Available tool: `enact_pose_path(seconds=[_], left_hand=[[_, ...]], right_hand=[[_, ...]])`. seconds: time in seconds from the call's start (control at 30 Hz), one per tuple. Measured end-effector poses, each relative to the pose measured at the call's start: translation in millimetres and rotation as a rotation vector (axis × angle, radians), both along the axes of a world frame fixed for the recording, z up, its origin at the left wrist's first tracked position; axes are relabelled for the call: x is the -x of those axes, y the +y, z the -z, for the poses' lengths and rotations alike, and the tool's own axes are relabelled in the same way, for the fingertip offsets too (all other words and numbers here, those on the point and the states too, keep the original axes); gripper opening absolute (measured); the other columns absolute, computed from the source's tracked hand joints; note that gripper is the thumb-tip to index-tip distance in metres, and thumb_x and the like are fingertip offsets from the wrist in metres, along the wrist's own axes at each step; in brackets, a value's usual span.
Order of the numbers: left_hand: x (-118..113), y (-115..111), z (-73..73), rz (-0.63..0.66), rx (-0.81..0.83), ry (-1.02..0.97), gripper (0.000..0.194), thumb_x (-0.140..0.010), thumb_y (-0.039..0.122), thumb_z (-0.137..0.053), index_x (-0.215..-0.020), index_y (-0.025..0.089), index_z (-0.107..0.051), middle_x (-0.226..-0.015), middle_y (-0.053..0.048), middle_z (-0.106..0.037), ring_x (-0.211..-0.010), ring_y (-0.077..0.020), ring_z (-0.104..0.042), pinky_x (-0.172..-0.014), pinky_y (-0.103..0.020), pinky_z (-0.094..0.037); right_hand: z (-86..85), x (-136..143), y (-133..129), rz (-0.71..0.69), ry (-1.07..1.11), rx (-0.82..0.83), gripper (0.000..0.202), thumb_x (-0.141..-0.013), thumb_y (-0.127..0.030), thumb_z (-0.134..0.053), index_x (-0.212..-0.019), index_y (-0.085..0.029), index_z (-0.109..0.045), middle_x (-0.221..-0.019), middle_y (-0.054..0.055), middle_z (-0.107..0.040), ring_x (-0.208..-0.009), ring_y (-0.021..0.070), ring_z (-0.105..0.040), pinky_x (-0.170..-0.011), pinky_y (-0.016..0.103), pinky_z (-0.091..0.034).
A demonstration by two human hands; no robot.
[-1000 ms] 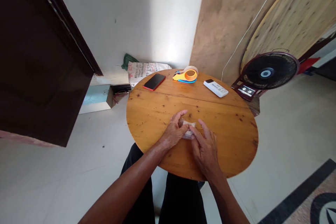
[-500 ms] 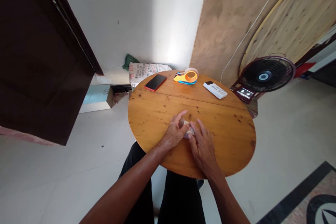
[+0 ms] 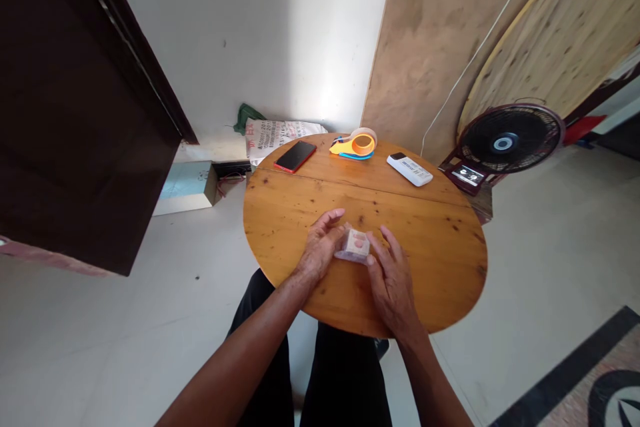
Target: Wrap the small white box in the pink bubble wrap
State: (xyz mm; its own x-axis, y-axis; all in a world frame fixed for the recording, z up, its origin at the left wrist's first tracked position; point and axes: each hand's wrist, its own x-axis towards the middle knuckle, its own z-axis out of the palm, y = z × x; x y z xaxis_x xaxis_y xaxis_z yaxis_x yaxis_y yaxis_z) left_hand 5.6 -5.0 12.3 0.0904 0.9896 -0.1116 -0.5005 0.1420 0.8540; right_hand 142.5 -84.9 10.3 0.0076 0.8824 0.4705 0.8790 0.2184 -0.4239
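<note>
A small pale box (image 3: 357, 244) with pinkish marks on top, seemingly in clear plastic wrap, rests on the round wooden table (image 3: 430, 247) between my hands. Along its left side is my left hand (image 3: 319, 244), fingers apart and curved, its thumb by the box's edge; contact there is hard to make out. My right hand (image 3: 393, 280) lies at the box's right side, with spread fingers and the fingertips at or just off the edge. Neither hand is wrapped around the box.
Toward the back of the table lie a red-edged phone (image 3: 295, 157), a yellow and blue tape dispenser (image 3: 345, 147) and a white handheld device (image 3: 410, 169). Beyond the right edge stands a fan (image 3: 505, 143). A printed sack (image 3: 280, 135) sits behind the table against the wall.
My hands have drawn apart, the left moving left and the right slightly right. The top of the box, partly covered by fingers before, now shows.
</note>
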Motion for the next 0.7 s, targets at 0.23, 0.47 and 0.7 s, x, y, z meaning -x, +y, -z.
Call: enact_pose_path(seconds=[0.23,0.47,0.7], left_hand=[[0.6,1.1,0.6,-0.032,0.000,-0.022,0.032,-0.058,0.022,-0.070,-0.089,0.016,-0.065,-0.096,-0.003,-0.065,-0.085,-0.0146,-0.059,-0.079,-0.027,-0.046],[-0.4,0.7,0.3,-0.068,0.015,-0.057,0.029,-0.057,0.022,-0.071,-0.085,0.016,-0.065,-0.091,-0.002,-0.066,-0.081,-0.0138,-0.060,-0.079,-0.027,-0.048],[0.8,2.0,0.6,-0.065,0.022,-0.065,0.025,-0.058,0.021,-0.072,-0.081,0.015,-0.065,-0.083,-0.002,-0.067,-0.075,-0.0131,-0.061,-0.076,-0.027,-0.049]], right_hand=[[-0.9,3.4,3.7,-0.019,-0.122,-0.032,0.034,-0.093,-0.027,-0.041,-0.123,-0.028,-0.057,-0.145,0.011,-0.035,-0.125,0.0302,-0.042,-0.098,0.051,-0.037],[-3.6,1.0,-2.6,-0.061,0.196,-0.061,0.029,-0.091,-0.030,-0.047,-0.119,-0.022,-0.051,-0.141,0.012,-0.041,-0.131,0.0262,-0.038,-0.105,0.050,-0.033],[-1.5,-1.1,-4.1,-0.034,0.311,-0.083,0.025,-0.092,-0.028,-0.044,-0.114,-0.022,-0.053,-0.139,0.011,-0.043,-0.130,0.0240,-0.039,-0.108,0.049,-0.031]])
